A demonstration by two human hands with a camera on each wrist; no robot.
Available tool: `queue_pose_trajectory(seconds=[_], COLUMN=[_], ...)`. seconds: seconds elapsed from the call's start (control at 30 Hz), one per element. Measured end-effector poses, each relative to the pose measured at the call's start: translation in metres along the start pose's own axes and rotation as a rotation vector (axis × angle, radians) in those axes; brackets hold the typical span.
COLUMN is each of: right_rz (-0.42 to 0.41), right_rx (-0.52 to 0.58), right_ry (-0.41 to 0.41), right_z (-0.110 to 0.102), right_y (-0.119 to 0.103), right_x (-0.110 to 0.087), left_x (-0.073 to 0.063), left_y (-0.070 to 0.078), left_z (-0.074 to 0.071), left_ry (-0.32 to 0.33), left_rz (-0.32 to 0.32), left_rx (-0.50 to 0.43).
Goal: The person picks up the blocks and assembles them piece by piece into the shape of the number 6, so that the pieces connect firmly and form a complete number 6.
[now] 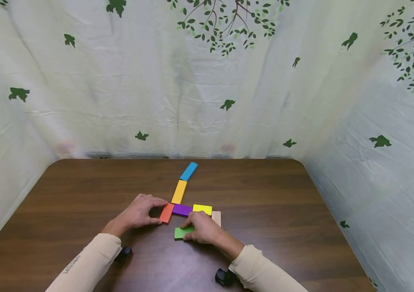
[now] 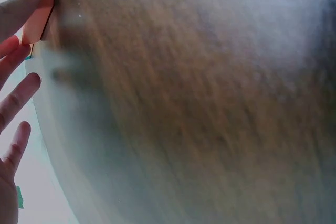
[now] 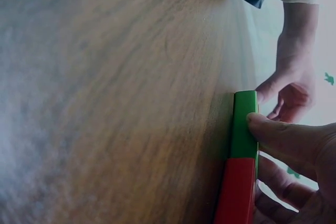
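My left hand point(image 1: 142, 211) holds an orange-red block point(image 1: 167, 213) by its two ends, thumb at the near end and index finger at the far end. A purple block point(image 1: 183, 209) meets that block on its right, followed by a yellow block point(image 1: 202, 208) and a pale wooden block point(image 1: 216, 217). Nearer to me, my right hand point(image 1: 204, 229) pinches a green block point(image 1: 181, 233), with the thumb on its near side. In the right wrist view a red block point(image 3: 236, 192) lies end to end with the green one; my right hand hides it from the head view.
Beyond the orange-red block, an amber block point(image 1: 179, 192) and a blue block point(image 1: 189, 171) run toward the back of the brown wooden table point(image 1: 265, 190). A pale leaf-printed curtain point(image 1: 177, 81) surrounds the table at the back and sides.
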State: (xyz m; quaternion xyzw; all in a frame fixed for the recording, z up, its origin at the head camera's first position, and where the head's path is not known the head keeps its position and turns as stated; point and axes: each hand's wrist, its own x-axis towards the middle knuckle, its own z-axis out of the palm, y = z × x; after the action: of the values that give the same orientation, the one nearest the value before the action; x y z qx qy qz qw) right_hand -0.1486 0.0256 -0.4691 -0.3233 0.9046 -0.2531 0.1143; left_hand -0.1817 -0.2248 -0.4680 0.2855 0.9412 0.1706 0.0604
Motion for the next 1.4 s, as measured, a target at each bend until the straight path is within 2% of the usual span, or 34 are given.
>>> queue_pose_trajectory(seconds=[0.2, 0.63, 0.9, 1.03, 1.27, 1.4], right_rz=[-0.002, 0.023, 0.009, 0.012, 0.016, 0.010], right_rx=[0.000, 0.010, 0.008, 0.008, 0.000, 0.002], right_ry=[-0.001, -0.006, 0.002, -0.002, -0.004, -0.004], right_z=[0.000, 0.000, 0.001, 0.001, 0.000, 0.000], right_y=[0.000, -0.001, -0.001, -0.001, -0.001, -0.001], right_x=[0.000, 0.000, -0.001, -0.002, -0.002, -0.002], left_x=[0.001, 0.000, 0.003, 0.006, 0.018, 0.024], left_y=[0.000, 0.000, 0.000, 0.002, 0.004, 0.005], left_z=[0.000, 0.002, -0.001, -0.004, -0.011, -0.014], left_ry=[-0.014, 0.007, 0.046, 0.017, -0.080, -0.126], left_rz=[-0.020, -0.004, 0.005, 0.018, 0.074, 0.070], left_rx=[0.011, -0.003, -0.018, -0.010, 0.006, -0.017])
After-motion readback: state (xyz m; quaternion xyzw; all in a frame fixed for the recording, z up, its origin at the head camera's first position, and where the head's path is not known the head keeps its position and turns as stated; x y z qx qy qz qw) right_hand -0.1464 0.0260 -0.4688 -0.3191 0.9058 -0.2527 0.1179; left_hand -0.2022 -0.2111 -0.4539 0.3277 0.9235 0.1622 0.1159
